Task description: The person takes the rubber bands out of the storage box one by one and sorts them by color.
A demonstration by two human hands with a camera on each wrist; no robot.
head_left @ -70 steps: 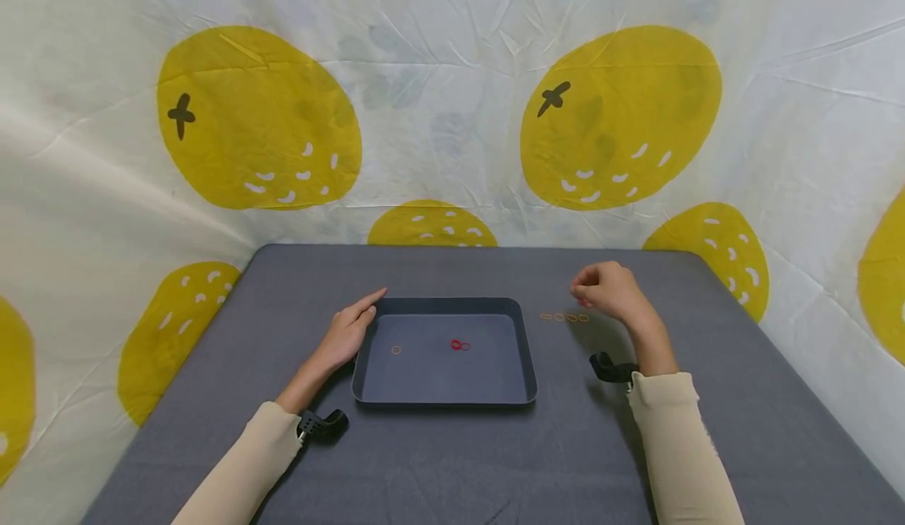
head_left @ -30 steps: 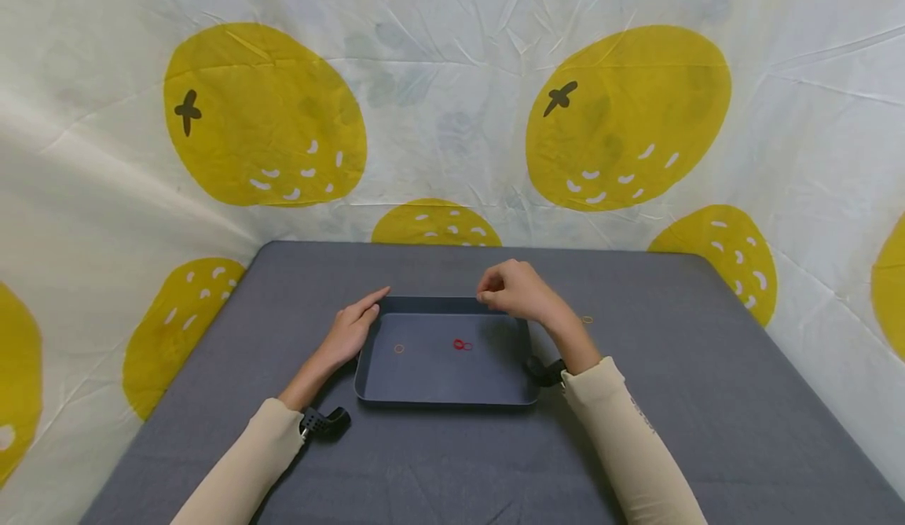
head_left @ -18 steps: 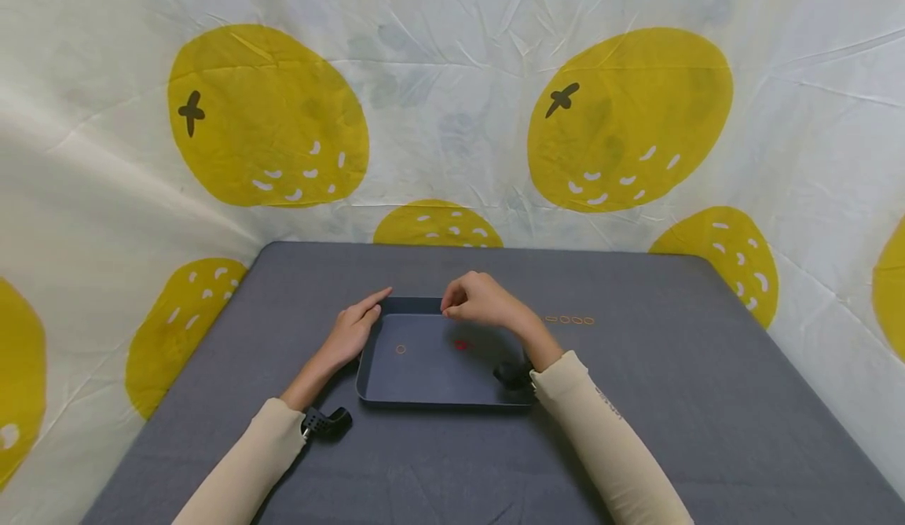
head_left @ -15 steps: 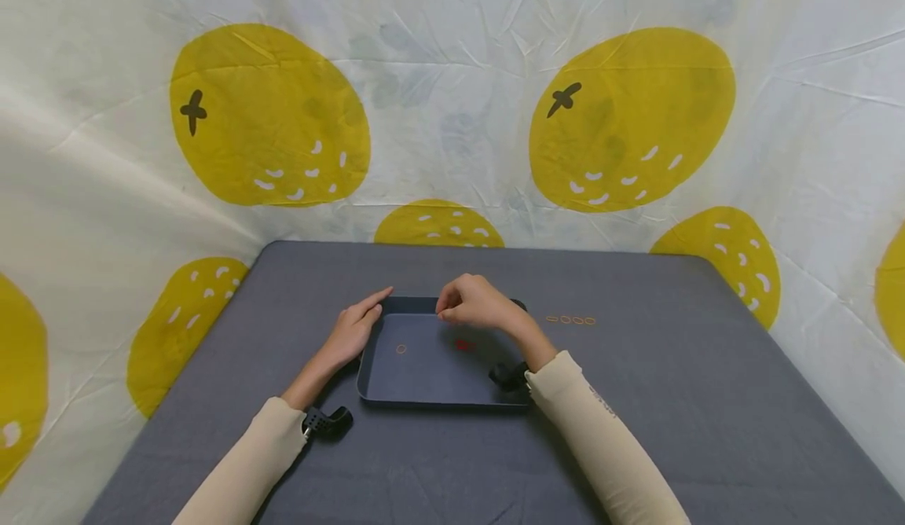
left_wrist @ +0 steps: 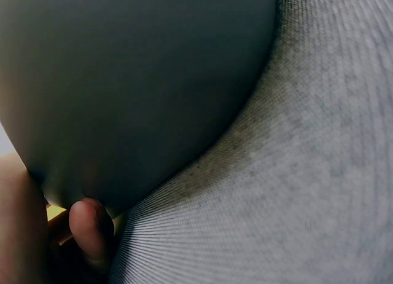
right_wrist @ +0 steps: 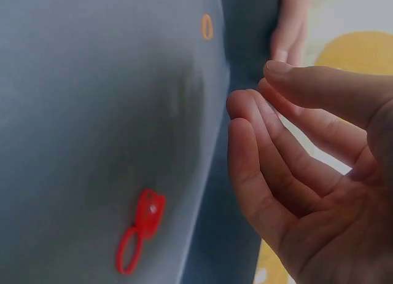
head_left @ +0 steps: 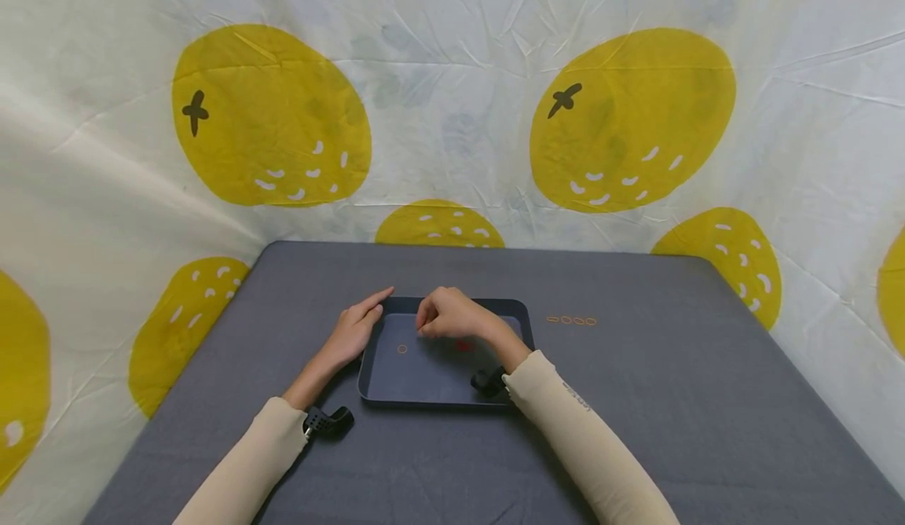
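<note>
I have the left hand at the far-left corner of the gray tray, gripping it there: the thumb lies by the rim and the index finger stretches past the corner. On my left wrist feed the tray's dark side fills much of the view, with a fingertip close against it.

The right hand hangs over the tray, left of its middle and toward the far edge. Its fingers curve in, tips close to the thumb; I cannot tell whether something small is pinched there. Its forearm reaches across the tray's right edge.

On the tray floor, nearer the left edge, I see a single orange ring, near the right fingertips. Just right of the tray's middle lie a bunched red piece and a thin red loop, the two touching; in my head view the right hand's shadow dims them.

Outside the tray, a row of four orange rings lies on the gray table, just beyond the tray's right edge, near its far-right corner. Each wrist wears a black mount below a cream sleeve. Past the table's far edge I have a white cloth printed with yellow fruit.
</note>
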